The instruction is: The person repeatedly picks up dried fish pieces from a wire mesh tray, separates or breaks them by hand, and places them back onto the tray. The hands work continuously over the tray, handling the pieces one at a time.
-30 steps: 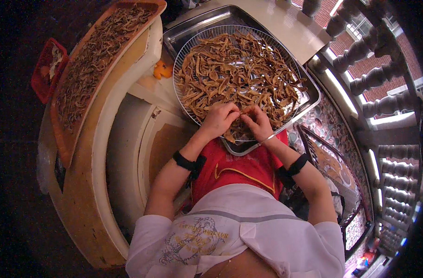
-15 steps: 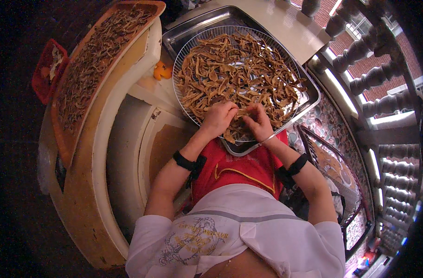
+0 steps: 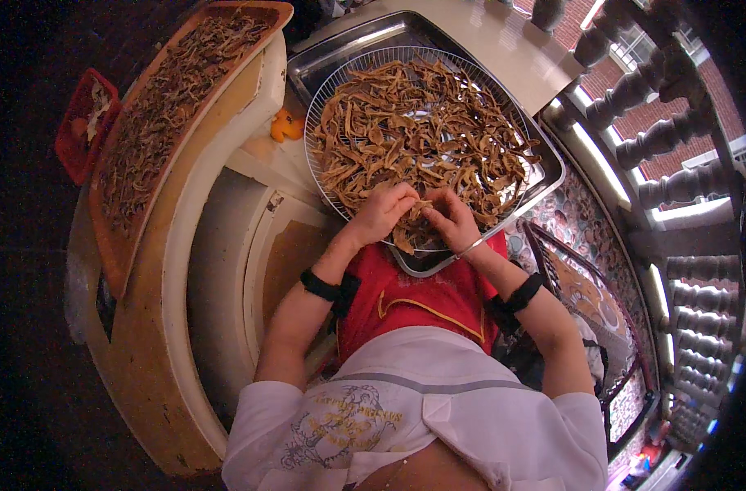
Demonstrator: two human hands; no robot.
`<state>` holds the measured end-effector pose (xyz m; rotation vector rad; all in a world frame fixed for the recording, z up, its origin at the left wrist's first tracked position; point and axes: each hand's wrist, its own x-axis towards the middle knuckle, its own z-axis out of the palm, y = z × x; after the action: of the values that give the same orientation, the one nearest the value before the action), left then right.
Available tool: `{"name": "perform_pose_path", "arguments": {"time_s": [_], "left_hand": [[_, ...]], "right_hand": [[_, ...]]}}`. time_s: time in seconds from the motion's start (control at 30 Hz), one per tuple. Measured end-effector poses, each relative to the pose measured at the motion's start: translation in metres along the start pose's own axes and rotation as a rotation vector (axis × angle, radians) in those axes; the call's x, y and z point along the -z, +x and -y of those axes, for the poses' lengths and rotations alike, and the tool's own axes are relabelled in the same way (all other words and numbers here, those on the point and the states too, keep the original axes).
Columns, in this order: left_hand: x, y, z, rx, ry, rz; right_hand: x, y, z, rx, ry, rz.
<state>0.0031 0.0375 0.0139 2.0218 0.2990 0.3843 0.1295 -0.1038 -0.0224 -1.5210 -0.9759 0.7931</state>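
Note:
A round wire rack [image 3: 309,135] sits on a rectangular metal tray [image 3: 553,176] in front of me, spread with many brown dried strips [image 3: 389,114] that look like dried vegetable or mushroom slices. Over the rack's near edge my left hand [image 3: 381,211] and my right hand [image 3: 452,221] come together. Between their fingertips is a pale brown dried strip [image 3: 422,207], pinched from both sides. More strips lie just beneath the hands, partly hidden by them.
To the left, a long orange tray [image 3: 115,254] of thinner dried strips [image 3: 173,106] rests on a curved ledge. Beyond it stands a red basket [image 3: 69,155]. An orange object [image 3: 286,125] lies beside the metal tray. A balustrade [image 3: 667,135] runs along the right, near a metal-framed folding item [image 3: 590,303].
My right hand has shifted slightly left, bringing its fingertips closer to my left hand around the strip. The rack and trays stay in place.

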Motion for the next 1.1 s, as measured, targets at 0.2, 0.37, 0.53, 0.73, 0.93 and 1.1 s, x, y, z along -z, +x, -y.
{"name": "perform_pose_path", "arguments": {"time_s": [0.2,0.37,0.53,0.73,0.93,1.1], "left_hand": [[-0.001,0.002,0.0,0.122,-0.108,0.016],[-0.005,0.003,-0.005,0.177,-0.105,-0.104],[-0.006,0.003,-0.008,-0.002,0.188,-0.013],[-0.005,0.002,-0.003,0.067,0.126,0.048],[-0.005,0.0,-0.007,0.062,0.092,0.091],[-0.008,0.001,-0.009,0.036,0.119,0.018]], "right_hand": [[0.005,0.005,-0.014,-0.106,0.149,-0.015],[0.006,0.005,-0.012,-0.156,0.147,-0.072],[0.004,0.003,-0.006,-0.085,0.091,-0.111],[0.005,0.003,-0.009,-0.071,0.059,-0.017],[0.008,0.005,-0.013,-0.148,0.18,0.062],[0.009,0.007,-0.009,-0.274,0.367,0.053]]}}
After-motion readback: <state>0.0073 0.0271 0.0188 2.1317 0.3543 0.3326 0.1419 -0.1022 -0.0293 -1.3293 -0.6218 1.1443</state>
